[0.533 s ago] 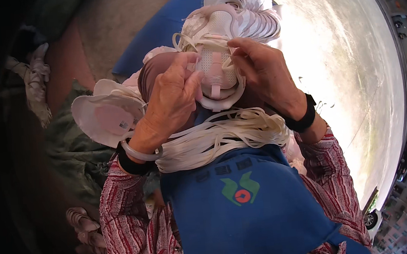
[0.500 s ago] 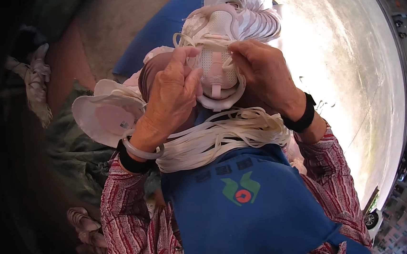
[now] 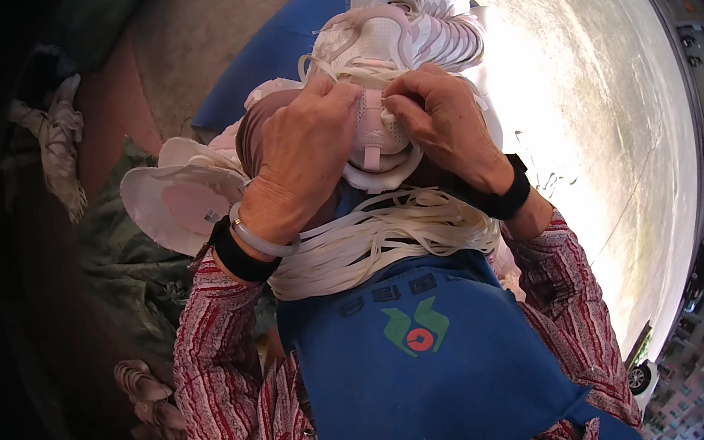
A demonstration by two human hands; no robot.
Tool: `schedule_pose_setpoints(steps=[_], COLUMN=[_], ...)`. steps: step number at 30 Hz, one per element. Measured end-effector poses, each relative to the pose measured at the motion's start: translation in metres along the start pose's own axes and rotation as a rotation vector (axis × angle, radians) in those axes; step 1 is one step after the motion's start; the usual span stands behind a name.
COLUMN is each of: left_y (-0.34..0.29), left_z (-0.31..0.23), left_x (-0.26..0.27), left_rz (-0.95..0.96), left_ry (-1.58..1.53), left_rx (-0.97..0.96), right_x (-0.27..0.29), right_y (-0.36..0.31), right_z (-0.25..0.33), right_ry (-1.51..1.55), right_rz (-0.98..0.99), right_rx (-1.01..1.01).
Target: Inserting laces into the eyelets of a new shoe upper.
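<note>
Head view, hands (image 3: 306, 137) (image 3: 447, 117), shoe (image 3: 372, 131) (partly covered)

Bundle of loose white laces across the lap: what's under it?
The blue apron shows along the lower edge of the laces. Dark gaps show between some strands, too dim to identify. Whatever lies beneath the rest is covered.

The left hand (image 3: 306, 134) and right hand (image 3: 445, 112) face each other just apart, backs upward, fingers curled, with elbows bent and forearms angled inward.
</note>
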State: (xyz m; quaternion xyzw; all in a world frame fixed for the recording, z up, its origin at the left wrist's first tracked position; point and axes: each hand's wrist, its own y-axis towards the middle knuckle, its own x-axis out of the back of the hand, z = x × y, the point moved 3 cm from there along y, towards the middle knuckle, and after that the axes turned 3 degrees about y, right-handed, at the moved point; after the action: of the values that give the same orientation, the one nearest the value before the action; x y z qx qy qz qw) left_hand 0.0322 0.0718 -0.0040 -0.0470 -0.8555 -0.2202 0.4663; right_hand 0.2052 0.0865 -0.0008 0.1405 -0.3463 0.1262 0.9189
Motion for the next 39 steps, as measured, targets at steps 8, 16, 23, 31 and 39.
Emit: schedule_pose_setpoints(steps=[8, 16, 23, 31, 39], left_y=[0.012, 0.010, 0.009, 0.006, 0.009], left_z=[0.012, 0.021, 0.009, 0.022, 0.021], left_x=[-0.004, -0.012, -0.002, -0.010, -0.010], left_rz=[0.126, 0.118, 0.145, 0.159, 0.225], left_ry=[-0.209, -0.362, -0.065, -0.451, -0.460], left_rx=[0.116, 0.157, 0.091, 0.200, 0.248], right_x=[-0.004, -0.006, -0.008, -0.006, -0.007], right_y=[-0.004, -0.005, -0.001, -0.002, -0.003], right_z=[0.006, -0.001, 0.006, -0.015, 0.006], right_ry=[-0.016, 0.058, -0.309, 0.542, -0.190], right_rz=[-0.008, -0.073, -0.005, 0.080, -0.038], right_rx=[0.063, 0.117, 0.103, -0.335, 0.048])
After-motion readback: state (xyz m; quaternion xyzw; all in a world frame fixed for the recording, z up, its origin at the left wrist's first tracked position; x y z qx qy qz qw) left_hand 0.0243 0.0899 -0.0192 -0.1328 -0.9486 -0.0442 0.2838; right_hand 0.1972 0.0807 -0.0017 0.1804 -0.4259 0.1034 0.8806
